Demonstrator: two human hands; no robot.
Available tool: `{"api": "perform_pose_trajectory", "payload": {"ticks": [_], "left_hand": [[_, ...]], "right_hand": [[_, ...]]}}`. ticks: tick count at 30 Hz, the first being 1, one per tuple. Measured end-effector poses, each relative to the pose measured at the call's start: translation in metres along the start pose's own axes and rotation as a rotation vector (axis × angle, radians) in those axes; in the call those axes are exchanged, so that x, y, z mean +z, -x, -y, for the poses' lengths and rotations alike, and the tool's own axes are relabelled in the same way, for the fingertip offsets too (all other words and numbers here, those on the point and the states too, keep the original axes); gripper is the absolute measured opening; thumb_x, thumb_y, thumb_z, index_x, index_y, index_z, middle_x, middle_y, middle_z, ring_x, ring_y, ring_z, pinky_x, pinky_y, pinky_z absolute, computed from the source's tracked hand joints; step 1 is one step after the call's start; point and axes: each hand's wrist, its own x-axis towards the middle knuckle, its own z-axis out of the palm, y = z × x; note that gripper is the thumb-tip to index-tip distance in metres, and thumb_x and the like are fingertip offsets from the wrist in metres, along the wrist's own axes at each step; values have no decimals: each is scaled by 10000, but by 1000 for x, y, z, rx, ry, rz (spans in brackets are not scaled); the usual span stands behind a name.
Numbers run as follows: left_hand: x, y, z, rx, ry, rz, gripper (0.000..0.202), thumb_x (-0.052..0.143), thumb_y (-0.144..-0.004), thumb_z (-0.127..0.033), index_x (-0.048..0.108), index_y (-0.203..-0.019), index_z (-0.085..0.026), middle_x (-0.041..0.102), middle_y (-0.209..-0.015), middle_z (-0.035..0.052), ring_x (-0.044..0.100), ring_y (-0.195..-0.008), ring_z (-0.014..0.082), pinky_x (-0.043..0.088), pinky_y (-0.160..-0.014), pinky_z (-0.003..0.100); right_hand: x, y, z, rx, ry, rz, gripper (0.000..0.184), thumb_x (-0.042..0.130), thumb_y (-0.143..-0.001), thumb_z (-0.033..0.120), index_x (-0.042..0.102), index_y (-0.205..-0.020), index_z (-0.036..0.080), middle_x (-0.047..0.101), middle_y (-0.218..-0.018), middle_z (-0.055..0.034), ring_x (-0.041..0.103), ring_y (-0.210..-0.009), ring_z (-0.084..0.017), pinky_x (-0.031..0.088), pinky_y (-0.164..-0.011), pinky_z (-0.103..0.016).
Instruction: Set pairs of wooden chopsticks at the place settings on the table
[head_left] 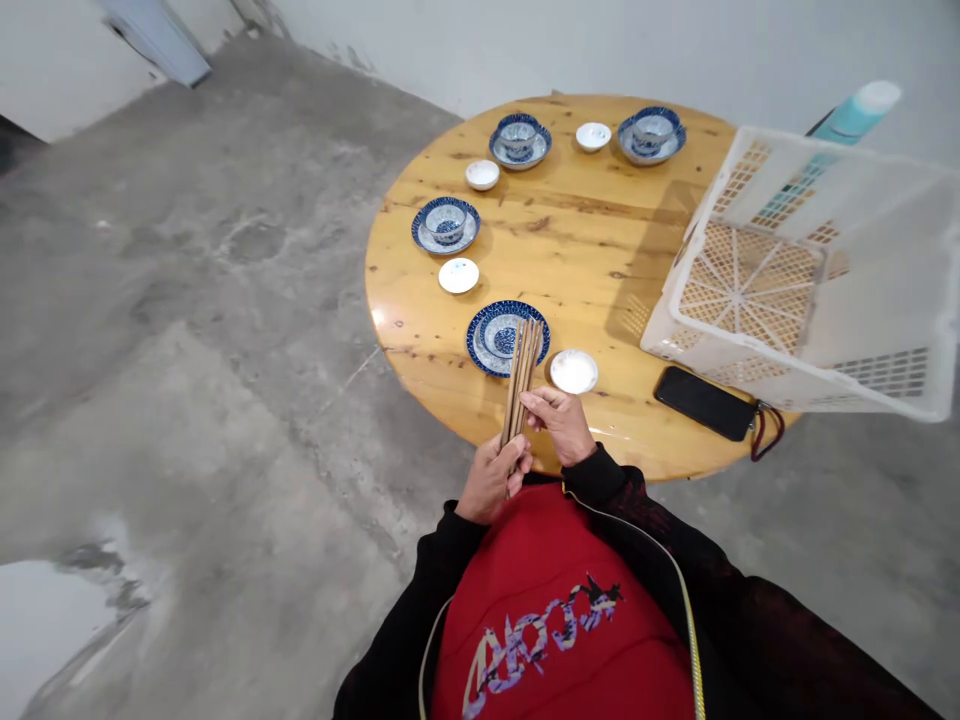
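Observation:
My left hand (491, 480) is closed around the lower end of a bundle of brown chopsticks (521, 370), held upright at the near edge of the round wooden table (585, 240). With its fingertips pinching the bundle just above my left hand, my right hand (561, 425) also grips it. The chopstick tips reach over the nearest blue-and-white bowl on its plate (499, 340). A small white dish (574, 371) lies just right of them.
Three more blue-and-white bowl-and-plate sets (445, 225) (520, 141) (651, 134) and small white dishes (458, 275) (482, 174) (592, 136) ring the table. A white plastic basket (810, 270) lies tilted on the right side, a black phone (705, 402) before it. Bare concrete floor surrounds the table.

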Motion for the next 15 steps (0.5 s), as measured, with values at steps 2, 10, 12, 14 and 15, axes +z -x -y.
{"api": "perform_pose_trajectory", "payload": {"ticks": [2, 10, 12, 14, 15], "left_hand": [[4, -8, 1, 24, -19, -33, 414, 648, -794, -541, 511, -894, -164, 494, -598, -68, 281, -361, -2, 185, -345, 142], [16, -37, -3, 88, -113, -80, 449, 606, -817, -587, 509, -928, -163, 549, -658, -49, 310, -349, 7, 214, -328, 163], [16, -45, -9, 102, -166, -82, 446, 586, -831, -590, 507, -941, -165, 558, -681, -44, 325, -351, 11, 220, -324, 169], [15, -54, -16, 117, -227, -79, 437, 567, -848, -583, 510, -959, -165, 567, -704, -38, 344, -358, 15, 224, -325, 172], [14, -58, -19, 125, -256, -75, 432, 558, -854, -578, 513, -965, -163, 569, -709, -35, 353, -362, 17, 229, -329, 174]], "right_hand": [[-4, -7, 0, 15, -17, 2, 347, 782, -665, 494, 667, -679, 167, 547, -505, 27, 456, -451, -78, 355, -421, -200], [-19, -31, 9, 16, 4, -52, 367, 764, -665, 514, 646, -667, 167, 561, -477, 18, 472, -409, -86, 381, -396, -204], [-18, -38, 13, 15, 15, -83, 379, 762, -660, 521, 620, -645, 170, 551, -459, 21, 474, -397, -88, 383, -385, -202], [-18, -44, 16, 3, 26, -114, 377, 760, -666, 508, 586, -623, 176, 540, -445, 27, 467, -385, -85, 381, -377, -199], [-17, -48, 17, -5, 29, -132, 372, 759, -671, 494, 570, -614, 180, 535, -441, 31, 466, -382, -84, 382, -376, -198]]}}
